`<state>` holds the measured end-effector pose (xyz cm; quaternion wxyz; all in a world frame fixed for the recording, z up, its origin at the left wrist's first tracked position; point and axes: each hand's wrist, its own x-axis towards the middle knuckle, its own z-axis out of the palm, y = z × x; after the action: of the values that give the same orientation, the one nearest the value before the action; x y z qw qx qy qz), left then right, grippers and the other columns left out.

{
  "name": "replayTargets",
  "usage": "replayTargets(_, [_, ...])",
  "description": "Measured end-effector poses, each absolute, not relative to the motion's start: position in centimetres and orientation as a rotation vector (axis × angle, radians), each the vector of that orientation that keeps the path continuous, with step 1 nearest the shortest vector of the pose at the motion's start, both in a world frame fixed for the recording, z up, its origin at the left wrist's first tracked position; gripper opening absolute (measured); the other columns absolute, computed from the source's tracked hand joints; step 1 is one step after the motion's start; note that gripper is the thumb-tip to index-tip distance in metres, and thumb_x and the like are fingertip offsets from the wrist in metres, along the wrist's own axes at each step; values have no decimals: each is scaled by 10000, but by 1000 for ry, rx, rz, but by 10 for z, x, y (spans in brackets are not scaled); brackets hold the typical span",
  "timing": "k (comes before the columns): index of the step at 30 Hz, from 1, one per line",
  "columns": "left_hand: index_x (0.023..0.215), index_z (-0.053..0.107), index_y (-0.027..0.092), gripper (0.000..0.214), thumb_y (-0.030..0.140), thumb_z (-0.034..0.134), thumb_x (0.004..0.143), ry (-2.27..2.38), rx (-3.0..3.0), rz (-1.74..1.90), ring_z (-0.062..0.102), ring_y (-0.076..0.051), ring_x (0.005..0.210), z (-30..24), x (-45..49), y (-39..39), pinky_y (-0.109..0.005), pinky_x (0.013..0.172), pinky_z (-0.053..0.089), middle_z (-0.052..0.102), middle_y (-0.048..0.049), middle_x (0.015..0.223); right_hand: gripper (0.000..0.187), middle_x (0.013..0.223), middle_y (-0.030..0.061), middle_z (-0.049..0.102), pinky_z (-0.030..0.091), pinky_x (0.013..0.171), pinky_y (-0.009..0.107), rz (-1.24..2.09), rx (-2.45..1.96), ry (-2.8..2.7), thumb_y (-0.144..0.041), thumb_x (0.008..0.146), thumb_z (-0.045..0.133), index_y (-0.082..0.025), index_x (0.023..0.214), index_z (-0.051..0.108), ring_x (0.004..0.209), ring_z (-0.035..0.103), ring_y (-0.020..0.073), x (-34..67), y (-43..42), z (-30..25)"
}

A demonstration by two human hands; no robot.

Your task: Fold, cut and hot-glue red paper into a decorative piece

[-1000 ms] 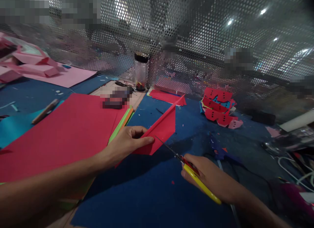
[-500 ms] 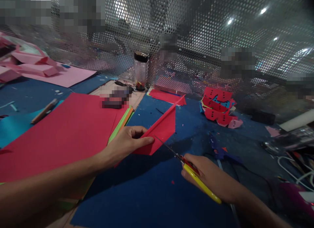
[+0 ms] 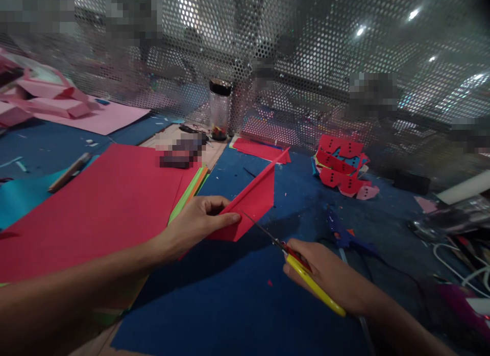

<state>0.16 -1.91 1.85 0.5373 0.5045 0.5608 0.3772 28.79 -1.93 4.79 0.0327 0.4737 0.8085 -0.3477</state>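
Here, in the head view, the left hand (image 3: 201, 216) held a folded red paper (image 3: 256, 195), its thumb pressed on the near face and its fingers curled partly out of sight behind. The paper was raised above the blue table surface (image 3: 229, 310), tilted, with its narrow tip pointing away and to the right. The right hand (image 3: 325, 269) was wrapped around the yellow and red handles of a pair of scissors (image 3: 314, 284). The blades pointed left and away, and their tip met the paper's near face just beside the left thumb; whether one blade lay behind the sheet could not be told.

To the left, a large red sheet (image 3: 103, 203) covered a stack of green and orange sheets (image 3: 187, 195). Beyond its left edge a wooden-handled tool (image 3: 71, 173) lay across a teal sheet (image 3: 28, 197). Farther back, pink folded pieces (image 3: 61, 107) sat on a pink sheet (image 3: 115, 118). A clear jar (image 3: 219, 111) with a dark lid stood near a perforated metal screen (image 3: 306, 65). On the right side lay red pieces with dark dots (image 3: 340, 164) and, nearer the right hand, a blue glue gun (image 3: 339, 231).
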Motion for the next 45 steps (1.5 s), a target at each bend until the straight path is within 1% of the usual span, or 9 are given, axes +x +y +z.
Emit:
replayTargets(5, [822,711,191,345,512,817,752,1309,1173,923,558,-106,571,17,1,-19,-192,482,358,688,1,709,206,777,-4,624,296,571,249,-1073,1452,2493,-333,974,551,-207,816,508,650,483,118,288,-20,49])
replayTargets(12, [850,710,177,353,509,810,780,1287,1178,929,611,-122,642,14,0,-17,-205,532,413,712,-20,776,199,765,-5,607,297,573,256,-1060,1438,2512,-321,968,552,-209,810,507,653,482,124,288,-20,49])
replayTargets(20, [831,705,176,344,498,814,779,1281,1163,919,574,-107,601,16,2,-18,-194,509,379,696,-6,732,193,765,-3,619,299,576,261,-1044,1442,2507,-328,974,545,-207,825,524,656,497,129,288,-19,48])
replayTargets(28, [861,708,167,383,519,824,761,1281,1172,920,572,-117,613,12,-1,-17,-192,510,373,695,-12,748,228,757,-15,613,281,568,255,-1051,1446,2501,-361,976,539,-207,810,522,650,493,124,289,-18,46])
replayTargets(32, [829,703,161,378,517,816,773,1286,1185,919,531,-98,585,13,0,-17,-183,490,337,660,2,708,214,755,-17,615,283,568,250,-1068,1449,2497,-347,979,530,-206,817,528,646,498,119,290,-19,44])
replayTargets(35, [831,700,163,375,518,811,780,1291,1194,914,525,-96,585,14,0,-17,-180,483,327,662,1,711,204,751,-20,612,283,568,248,-1069,1452,2498,-330,972,538,-204,812,527,646,500,117,291,-18,42])
replayTargets(45, [821,704,162,360,501,817,774,1285,1184,926,540,-93,582,15,1,-18,-177,484,344,671,1,708,239,745,-25,612,281,562,248,-1083,1455,2506,-350,981,535,-201,794,517,641,498,111,292,-17,39])
